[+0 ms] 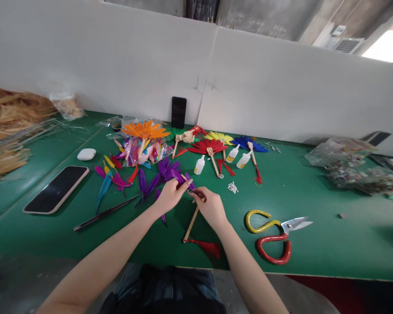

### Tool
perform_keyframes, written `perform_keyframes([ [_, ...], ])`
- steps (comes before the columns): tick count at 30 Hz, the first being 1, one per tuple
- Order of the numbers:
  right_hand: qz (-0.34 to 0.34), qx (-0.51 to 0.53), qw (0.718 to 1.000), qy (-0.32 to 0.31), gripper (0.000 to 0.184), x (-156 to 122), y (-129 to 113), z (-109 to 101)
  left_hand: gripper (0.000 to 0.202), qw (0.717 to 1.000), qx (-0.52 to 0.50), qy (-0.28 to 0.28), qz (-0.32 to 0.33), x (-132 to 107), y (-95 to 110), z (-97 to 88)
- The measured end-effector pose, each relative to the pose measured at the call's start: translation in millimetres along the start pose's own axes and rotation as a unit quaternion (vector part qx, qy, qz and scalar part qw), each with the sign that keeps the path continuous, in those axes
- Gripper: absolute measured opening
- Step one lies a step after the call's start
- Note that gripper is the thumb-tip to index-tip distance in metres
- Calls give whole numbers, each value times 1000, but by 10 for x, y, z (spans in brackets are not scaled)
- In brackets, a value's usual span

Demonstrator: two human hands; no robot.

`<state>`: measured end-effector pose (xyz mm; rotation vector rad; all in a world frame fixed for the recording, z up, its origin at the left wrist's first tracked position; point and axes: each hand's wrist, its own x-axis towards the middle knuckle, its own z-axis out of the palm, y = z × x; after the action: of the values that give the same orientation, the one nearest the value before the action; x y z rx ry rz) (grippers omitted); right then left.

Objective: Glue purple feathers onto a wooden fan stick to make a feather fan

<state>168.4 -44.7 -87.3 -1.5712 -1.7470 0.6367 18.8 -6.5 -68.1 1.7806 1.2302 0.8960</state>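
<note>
My left hand (173,194) is closed, thumb and fingers pinching a purple feather (188,177) over the middle of the table. My right hand (211,206) meets it from the right, its fingertips pinched at the feather's lower end. A wooden fan handle (191,223) slants down from beneath my right hand, with a red tassel (211,248) at its bottom end. Its upper part is hidden by my fingers. Loose purple feathers (165,171) lie just beyond and left of my left hand.
Finished feather fans in orange (145,130), red (210,147) and blue (250,143) lie behind, near glue bottles (199,165). Scissors (286,226) are at right beside white beads (232,187). Tweezers (106,213) and a phone (57,190) lie left. A white partition (265,87) stands behind.
</note>
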Motion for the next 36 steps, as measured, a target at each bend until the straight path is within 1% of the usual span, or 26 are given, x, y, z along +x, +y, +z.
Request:
perform_keyframes([
  [3,-1,-17,1000,-11,13,1,-13,-14,34,1000,14,-8,6,4,1,-5],
  [7,3,13,1000,0,14,-2,-8,-12,33,999,26,-11,22,4,3,-9],
  [10,7,54,999,0,16,-7,13,-2,32,999,30,-8,22,1,2,-12],
  [16,10,125,992,-21,19,-13,6,-5,29,1000,14,-3,25,-2,6,-17],
  [18,24,164,986,-24,20,-13,-12,-10,29,1000,11,-2,24,-3,9,-17],
  [21,57,229,972,-9,24,-8,-29,-13,29,1000,4,-6,15,-7,11,-11],
  [23,76,258,963,9,27,1,-26,-16,29,1000,-17,-11,5,-11,14,-5],
  [26,82,286,954,24,30,20,-15,-29,32,997,-72,-26,-20,-17,31,5],
  [29,75,314,946,28,32,34,-15,-45,38,989,-123,-61,-53,-23,58,22],
  [31,69,325,943,23,32,35,-22,-44,40,980,-164,-88,-72,-27,66,40],
  [33,61,329,942,9,32,31,-28,-31,40,969,-205,-102,-90,-33,53,65],
  [36,61,336,940,-2,32,25,-33,-8,40,964,-226,-100,-98,-36,2,103],
])
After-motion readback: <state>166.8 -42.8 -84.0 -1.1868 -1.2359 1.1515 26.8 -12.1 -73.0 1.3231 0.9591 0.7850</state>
